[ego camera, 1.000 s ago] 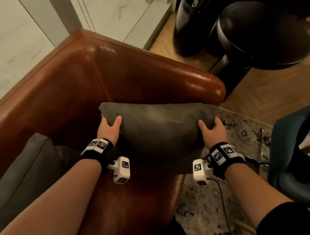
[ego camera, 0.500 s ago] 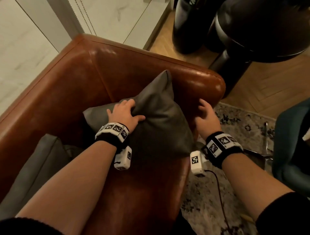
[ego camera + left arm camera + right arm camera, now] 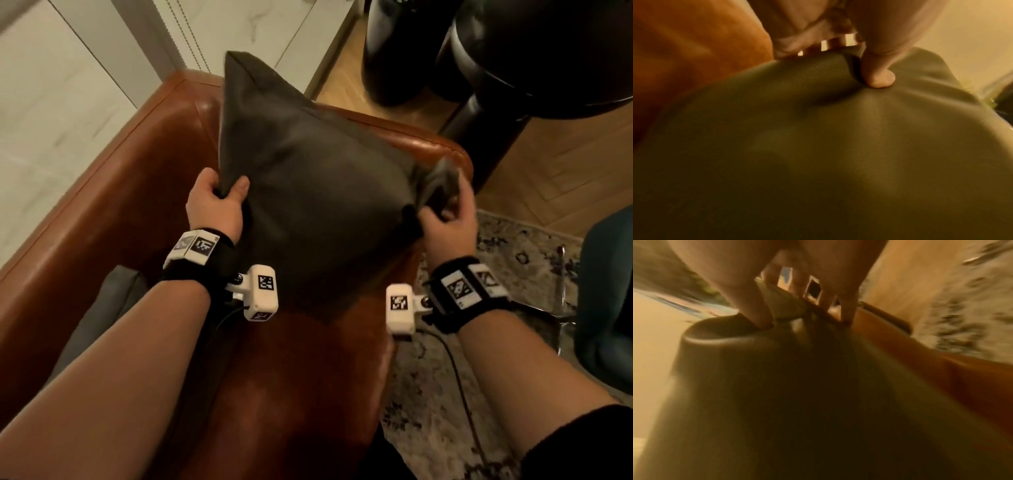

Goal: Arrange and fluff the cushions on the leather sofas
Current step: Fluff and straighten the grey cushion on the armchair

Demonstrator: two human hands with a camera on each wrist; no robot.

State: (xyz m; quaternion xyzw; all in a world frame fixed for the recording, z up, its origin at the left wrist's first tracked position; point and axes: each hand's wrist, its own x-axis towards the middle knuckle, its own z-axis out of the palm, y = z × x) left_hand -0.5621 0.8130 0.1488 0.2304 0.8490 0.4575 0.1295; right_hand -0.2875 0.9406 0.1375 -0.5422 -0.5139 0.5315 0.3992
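The dark grey cushion (image 3: 308, 192) is held up on the diagonal above the seat of the tan leather sofa (image 3: 113, 192), 1 corner pointing toward 11 o'clock past the backrest and the lowest corner hanging toward 6 o'clock, seemingly just clear of the seat; held by 2 opposite corners like this, its filling can probably drop and spread, which suits a shake to plump it.

The left hand (image 3: 215, 202) pinches the corner at 9 o'clock, thumb on the near face and fingers curled behind; the left wrist view shows the thumb (image 3: 877, 76) pressing a dimple into the cover (image 3: 818, 146), so the hold looks firm enough for a shake. The right hand (image 3: 445, 222) is closed on the corner at 3 o'clock, bunching the cover into a fold between thumb and fingers; its wrist view is blurred, though the fingers (image 3: 756, 311) can be seen digging into the gathered cloth.

A 2nd grey cushion (image 3: 99, 315) lies on the seat at 8 o'clock, untouched; it likely awaits the same treatment. The patterned rug (image 3: 445, 394) lies at 4 o'clock and a dark round piece of furniture (image 3: 513, 61) stands at 1 o'clock, near enough that a wide swing might brush it.
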